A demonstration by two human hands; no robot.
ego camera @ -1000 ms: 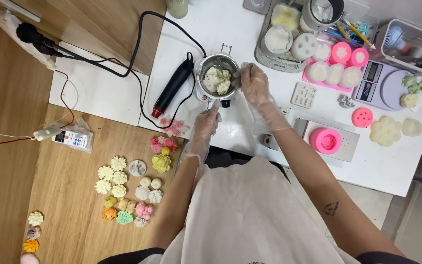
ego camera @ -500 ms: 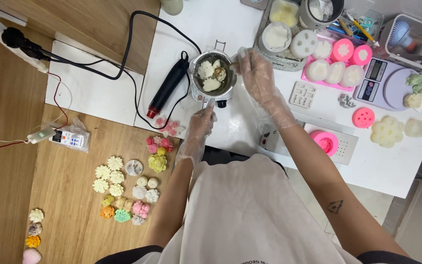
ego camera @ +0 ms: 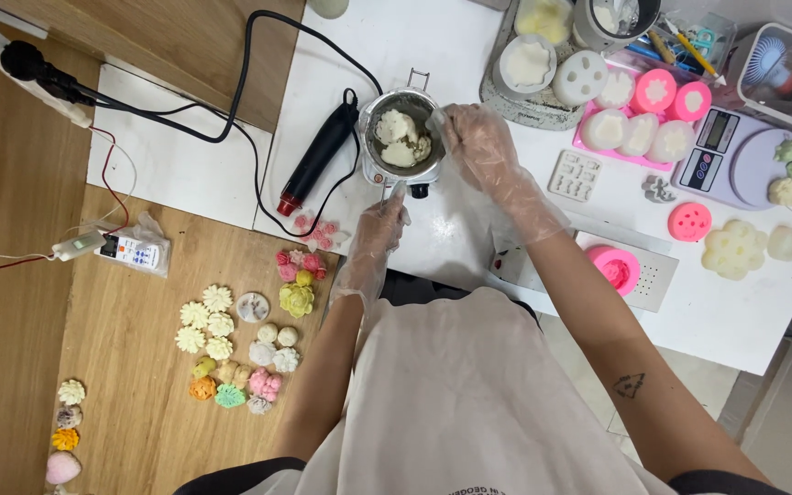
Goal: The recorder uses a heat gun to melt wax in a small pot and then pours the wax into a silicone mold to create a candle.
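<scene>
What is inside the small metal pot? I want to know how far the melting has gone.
The metal pot holds pale, whitish lumps sitting in darker liquid. The right hand covers its right rim, and the lumps hide the bottom.

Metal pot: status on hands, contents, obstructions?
Left hand pinching the pot handle, right hand at the rim. Metal pot holds pale wax chunks, still solid. Black heat tool and its cord lie just left of pot.

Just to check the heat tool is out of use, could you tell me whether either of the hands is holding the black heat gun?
No: the black heat gun lies on the white table, left of the metal pot, untouched by either hand.
</scene>
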